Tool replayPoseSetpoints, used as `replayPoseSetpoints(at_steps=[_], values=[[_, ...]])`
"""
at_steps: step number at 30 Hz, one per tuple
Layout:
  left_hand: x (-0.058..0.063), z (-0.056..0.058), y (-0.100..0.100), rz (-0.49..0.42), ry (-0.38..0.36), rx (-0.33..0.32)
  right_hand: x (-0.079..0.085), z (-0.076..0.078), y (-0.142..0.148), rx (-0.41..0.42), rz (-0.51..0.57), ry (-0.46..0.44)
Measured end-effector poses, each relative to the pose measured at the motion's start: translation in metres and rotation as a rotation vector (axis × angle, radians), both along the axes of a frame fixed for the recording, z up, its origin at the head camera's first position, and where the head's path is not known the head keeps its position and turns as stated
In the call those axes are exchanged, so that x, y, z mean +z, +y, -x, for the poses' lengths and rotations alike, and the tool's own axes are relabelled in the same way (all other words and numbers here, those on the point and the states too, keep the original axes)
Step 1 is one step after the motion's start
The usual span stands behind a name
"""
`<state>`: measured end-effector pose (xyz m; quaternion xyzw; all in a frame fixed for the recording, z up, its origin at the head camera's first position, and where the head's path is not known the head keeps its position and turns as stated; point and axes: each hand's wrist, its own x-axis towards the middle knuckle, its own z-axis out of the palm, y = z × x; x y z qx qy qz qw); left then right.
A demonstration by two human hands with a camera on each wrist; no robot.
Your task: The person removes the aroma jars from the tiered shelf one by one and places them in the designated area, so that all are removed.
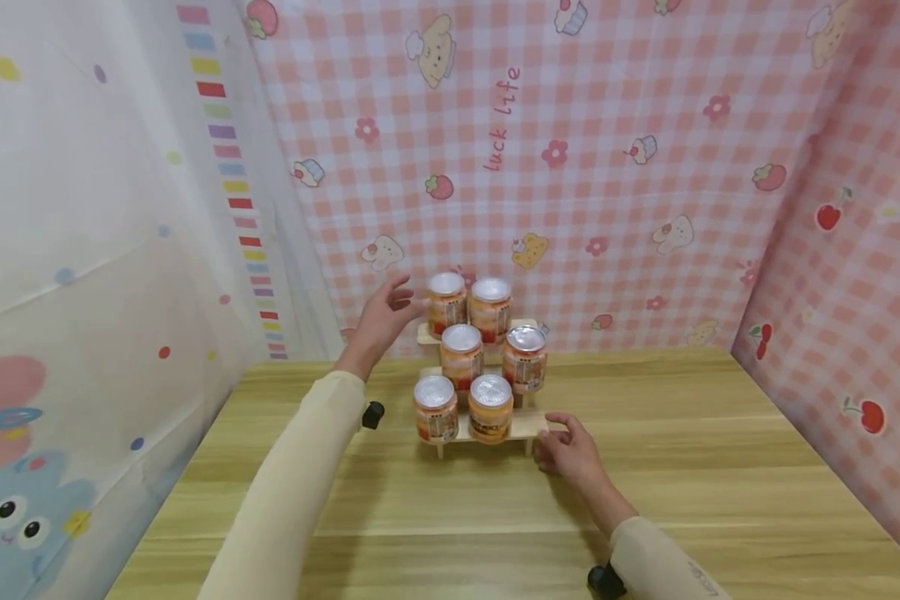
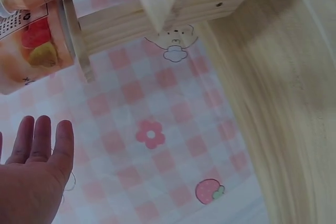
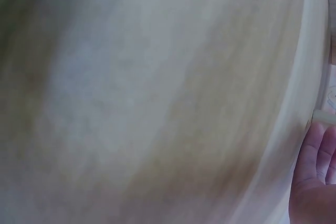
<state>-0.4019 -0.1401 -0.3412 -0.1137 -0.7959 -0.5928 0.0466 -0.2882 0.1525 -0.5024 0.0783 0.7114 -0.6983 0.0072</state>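
A three-step wooden rack [image 1: 525, 425] stands on the table and bears several orange-labelled cans with silver lids, two on each step. Beside the top-left can [image 1: 447, 307] is my left hand [image 1: 387, 321], its fingers loosely extended. The left wrist view shows that hand [image 2: 39, 177] with straight fingers and a gap below a can [image 2: 37, 48]. My right hand [image 1: 572, 454] is at the right end of the bottom step. In the right wrist view its straight fingers [image 3: 311, 150] reach the step's end [image 3: 324, 117]. On the middle step, the right can [image 1: 525, 360] stands apart from the left can [image 1: 462, 358].
The wood-grain table [image 1: 667, 450] spreads out around the rack. A pink checked cloth [image 1: 570, 200] hangs close behind it, with another patterned cloth [image 1: 832, 333] at the right. At the left hangs a white printed curtain [image 1: 120, 292].
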Motion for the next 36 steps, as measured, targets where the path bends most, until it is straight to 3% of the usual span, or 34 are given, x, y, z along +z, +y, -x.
replayPoseSetpoints(at_steps=[13, 28, 36], values=[[0.002, 0.015, 0.019, -0.036, -0.006, -0.047, 0.0, 0.0, 0.002, 0.009, 0.016, -0.008], [0.001, 0.022, 0.027, -0.057, -0.033, -0.081, 0.001, 0.0, 0.002, 0.004, -0.007, -0.01], [0.003, 0.024, 0.029, -0.01, -0.036, -0.077, 0.0, 0.0, 0.003, 0.009, 0.008, -0.006]])
